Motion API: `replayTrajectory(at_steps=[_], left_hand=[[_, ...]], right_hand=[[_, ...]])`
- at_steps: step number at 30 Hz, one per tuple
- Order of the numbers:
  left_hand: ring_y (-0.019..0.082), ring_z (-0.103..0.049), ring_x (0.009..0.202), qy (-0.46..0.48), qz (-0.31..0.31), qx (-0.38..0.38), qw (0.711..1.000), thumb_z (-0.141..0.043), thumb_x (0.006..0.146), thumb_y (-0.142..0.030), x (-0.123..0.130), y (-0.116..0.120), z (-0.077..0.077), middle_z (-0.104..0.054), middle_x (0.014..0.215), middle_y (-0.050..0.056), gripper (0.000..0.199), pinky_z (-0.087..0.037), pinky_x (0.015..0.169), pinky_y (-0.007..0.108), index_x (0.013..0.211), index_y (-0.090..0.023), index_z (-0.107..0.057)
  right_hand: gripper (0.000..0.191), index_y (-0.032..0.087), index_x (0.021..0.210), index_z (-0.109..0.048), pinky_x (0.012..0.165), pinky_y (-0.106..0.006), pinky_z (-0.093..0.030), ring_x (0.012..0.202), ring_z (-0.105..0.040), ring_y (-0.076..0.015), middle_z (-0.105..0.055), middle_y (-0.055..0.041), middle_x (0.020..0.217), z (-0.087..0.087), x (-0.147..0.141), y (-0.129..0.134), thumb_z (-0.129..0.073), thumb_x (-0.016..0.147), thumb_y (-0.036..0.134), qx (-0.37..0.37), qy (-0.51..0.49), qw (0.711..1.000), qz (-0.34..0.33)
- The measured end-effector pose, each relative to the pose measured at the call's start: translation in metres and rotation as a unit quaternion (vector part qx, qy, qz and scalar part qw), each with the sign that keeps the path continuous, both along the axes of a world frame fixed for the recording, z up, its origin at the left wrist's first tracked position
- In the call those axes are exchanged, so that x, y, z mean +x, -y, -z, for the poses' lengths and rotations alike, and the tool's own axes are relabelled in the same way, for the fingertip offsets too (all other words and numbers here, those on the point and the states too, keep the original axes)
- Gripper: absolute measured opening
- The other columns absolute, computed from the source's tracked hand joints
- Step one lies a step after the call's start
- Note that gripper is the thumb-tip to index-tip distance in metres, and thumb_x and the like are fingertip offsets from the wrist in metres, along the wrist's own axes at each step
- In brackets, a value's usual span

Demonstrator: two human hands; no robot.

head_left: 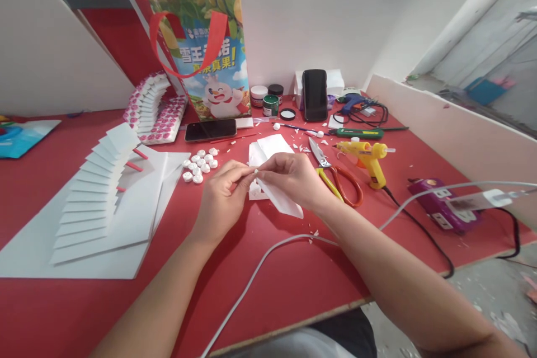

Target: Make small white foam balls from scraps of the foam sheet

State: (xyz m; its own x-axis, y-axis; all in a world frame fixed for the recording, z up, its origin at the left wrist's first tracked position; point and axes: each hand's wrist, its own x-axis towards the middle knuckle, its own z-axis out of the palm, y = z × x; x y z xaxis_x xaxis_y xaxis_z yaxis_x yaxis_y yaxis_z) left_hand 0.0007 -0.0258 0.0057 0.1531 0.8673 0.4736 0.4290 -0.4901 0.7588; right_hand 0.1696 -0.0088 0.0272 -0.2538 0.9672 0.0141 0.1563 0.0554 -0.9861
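Note:
Over the middle of the red table, my left hand (226,196) and my right hand (293,178) meet at the fingertips. Both pinch one end of a white paper strip (282,197), where a small rolled tip shows between the fingers. The strip's free end hangs down below my right hand. Behind the hands lie white paper sheets (274,144), partly covered by my fingers. To the left of my left hand sits a cluster of small white rolled paper rosettes (201,166). Right of my right hand lie scissors (331,173) with one red and one yellow handle.
A yellow glue gun (369,159), a purple power strip (440,204) and a grey cable (272,249) occupy the right and front. A fanned white panel structure (90,196) stands left. Behind are a phone (211,130), paint jars (271,105) and a gift bag (210,56).

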Motion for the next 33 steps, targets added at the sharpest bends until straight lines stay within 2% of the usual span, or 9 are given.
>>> replayTrajectory(at_steps=[5, 9, 12, 14, 20, 24, 28, 30, 33], left_hand=[[0.017, -0.062, 0.084, -0.065, -0.040, 0.038, 0.996, -0.052, 0.096, -0.018, 0.005, 0.001, 0.002, -0.066, 0.088, 0.005, 0.015, -0.050, 0.076, 0.028, 0.094, -0.018, -0.067], [0.017, -0.063, 0.086, -0.007, -0.018, -0.001, 1.000, -0.054, 0.095, -0.020, 0.002, 0.001, -0.003, -0.067, 0.091, 0.005, 0.013, -0.050, 0.079, 0.028, 0.093, -0.018, -0.068], [0.017, -0.063, 0.088, 0.038, -0.004, -0.030, 0.999, -0.057, 0.094, -0.022, -0.002, 0.000, -0.006, -0.068, 0.092, 0.005, 0.013, -0.050, 0.081, 0.028, 0.092, -0.019, -0.069], [0.017, -0.063, 0.087, 0.052, -0.004, -0.037, 0.998, -0.058, 0.094, -0.023, -0.003, 0.000, -0.006, -0.068, 0.092, 0.004, 0.012, -0.051, 0.080, 0.028, 0.092, -0.020, -0.070], [0.017, -0.063, 0.085, 0.063, -0.003, -0.053, 0.997, -0.059, 0.093, -0.026, -0.002, 0.000, -0.004, -0.068, 0.090, 0.003, 0.013, -0.051, 0.078, 0.029, 0.093, -0.020, -0.071], [0.018, -0.065, 0.086, 0.072, -0.032, -0.075, 0.994, -0.061, 0.092, -0.029, 0.004, 0.003, -0.002, -0.070, 0.092, 0.004, 0.015, -0.053, 0.078, 0.029, 0.096, -0.019, -0.071], [0.018, -0.065, 0.086, 0.060, -0.037, -0.070, 0.995, -0.060, 0.092, -0.029, 0.007, 0.004, 0.001, -0.070, 0.092, 0.004, 0.015, -0.052, 0.076, 0.029, 0.094, -0.019, -0.071], [0.018, -0.064, 0.087, 0.060, -0.037, -0.073, 0.995, -0.060, 0.092, -0.029, 0.006, 0.002, 0.002, -0.069, 0.093, 0.005, 0.014, -0.052, 0.077, 0.029, 0.094, -0.019, -0.070], [0.019, -0.064, 0.087, 0.079, -0.033, -0.100, 0.991, -0.060, 0.092, -0.030, 0.003, 0.000, 0.001, -0.068, 0.093, 0.004, 0.013, -0.052, 0.080, 0.031, 0.094, -0.019, -0.068]], right_hand=[[0.013, 0.016, 0.073, -0.066, 0.060, -0.023, -0.043, 0.066, -0.056, -0.0113, -0.066, -0.0006, 0.072, 0.000, 0.003, -0.004, -0.070, 0.081, 0.025, 0.038, 0.076, 0.996, 0.023], [0.034, 0.016, 0.080, -0.061, 0.058, -0.025, -0.049, 0.061, -0.061, -0.0133, -0.068, -0.0041, 0.072, -0.005, 0.010, -0.012, -0.060, 0.092, 0.048, -0.160, -0.072, 0.984, 0.008], [0.046, 0.015, 0.085, -0.060, 0.065, -0.036, -0.058, 0.069, -0.070, -0.0222, -0.072, -0.0115, 0.078, -0.008, 0.012, -0.013, -0.051, 0.094, 0.059, -0.334, -0.177, 0.919, -0.115], [0.042, 0.014, 0.089, -0.060, 0.068, -0.039, -0.060, 0.073, -0.073, -0.0246, -0.073, -0.0127, 0.080, -0.009, 0.012, -0.011, -0.059, 0.091, 0.056, -0.356, -0.198, 0.899, -0.162], [0.039, 0.017, 0.080, -0.058, 0.052, -0.024, -0.049, 0.056, -0.062, -0.0140, -0.066, -0.0007, 0.065, -0.008, 0.009, -0.008, -0.085, 0.067, 0.042, -0.262, -0.148, 0.947, -0.116], [0.029, 0.018, 0.069, -0.054, 0.051, -0.022, -0.035, 0.053, -0.047, -0.0089, -0.056, 0.0035, 0.061, -0.003, 0.000, -0.003, -0.074, 0.076, 0.037, -0.070, -0.010, 0.997, -0.016], [0.022, 0.020, 0.065, -0.048, 0.057, -0.026, -0.028, 0.057, -0.039, -0.0101, -0.050, 0.0033, 0.061, 0.001, -0.008, 0.006, -0.063, 0.081, 0.022, 0.154, 0.197, 0.966, 0.060], [0.022, 0.020, 0.067, -0.049, 0.057, -0.026, -0.027, 0.058, -0.038, -0.0106, -0.050, 0.0028, 0.062, 0.000, -0.006, 0.006, -0.064, 0.082, 0.025, 0.165, 0.215, 0.961, 0.053], [0.027, 0.019, 0.074, -0.058, 0.057, -0.024, -0.036, 0.061, -0.050, -0.0127, -0.059, -0.0008, 0.068, -0.003, 0.003, -0.002, -0.067, 0.084, 0.042, 0.016, 0.083, 0.996, 0.013]])
